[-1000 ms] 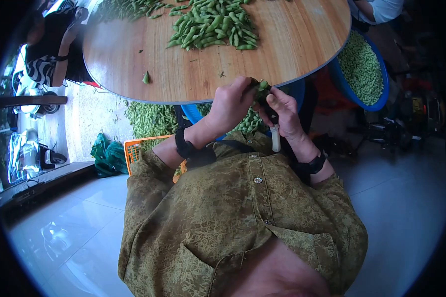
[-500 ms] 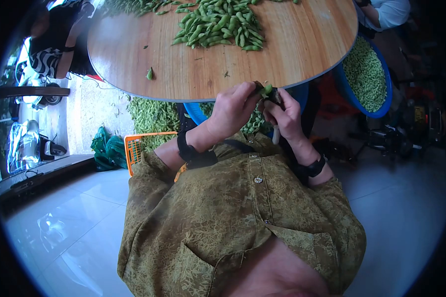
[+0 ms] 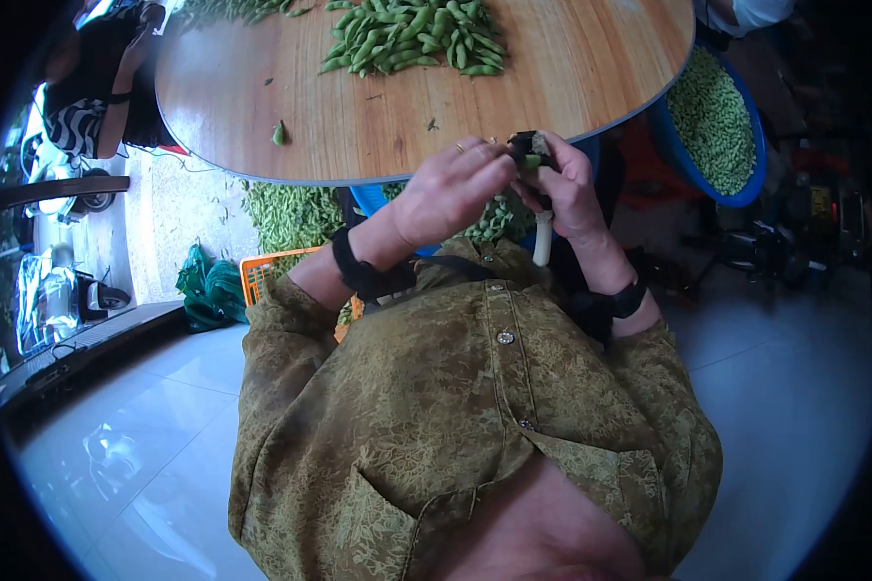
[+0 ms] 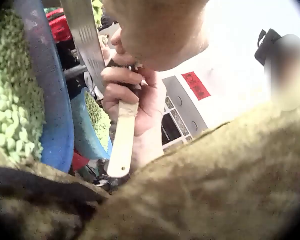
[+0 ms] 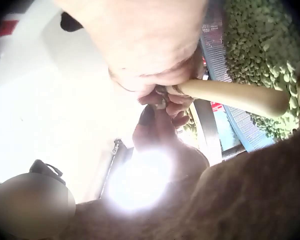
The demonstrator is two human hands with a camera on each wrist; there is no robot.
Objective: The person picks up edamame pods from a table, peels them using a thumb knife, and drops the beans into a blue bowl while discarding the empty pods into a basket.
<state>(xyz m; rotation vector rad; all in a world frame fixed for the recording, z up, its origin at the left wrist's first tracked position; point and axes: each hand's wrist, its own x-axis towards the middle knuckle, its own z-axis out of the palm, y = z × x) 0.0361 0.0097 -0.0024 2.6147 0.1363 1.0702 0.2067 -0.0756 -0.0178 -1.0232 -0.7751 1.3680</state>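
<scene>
In the head view my left hand (image 3: 452, 191) and right hand (image 3: 572, 197) meet just off the table's near edge. My right hand grips a tool by its pale handle (image 3: 543, 239), whose end sticks out below the fist and shows a small hole in the left wrist view. The tool's working end is hidden by fingers. A green soybean pod (image 3: 533, 161) shows between the two hands, with my left fingertips pinched at it. Dark coverings (image 3: 527, 143) show around the fingertips. Seen from the right wrist, the left thumb has a dark tip (image 5: 147, 115).
A heap of pods (image 3: 412, 41) lies on the round wooden table (image 3: 552, 87), with one loose pod (image 3: 279, 134) nearer me. At right stands a blue tub (image 3: 758, 184) of shelled beans. An orange basket (image 3: 253, 281) and green bag (image 3: 208, 290) are at left. Another person's arm (image 3: 116, 107) shows beyond.
My left fingers have straightened somewhat and closed in on the right hand, covering more of the pod. The right hand has turned, and more of the pale handle shows below it.
</scene>
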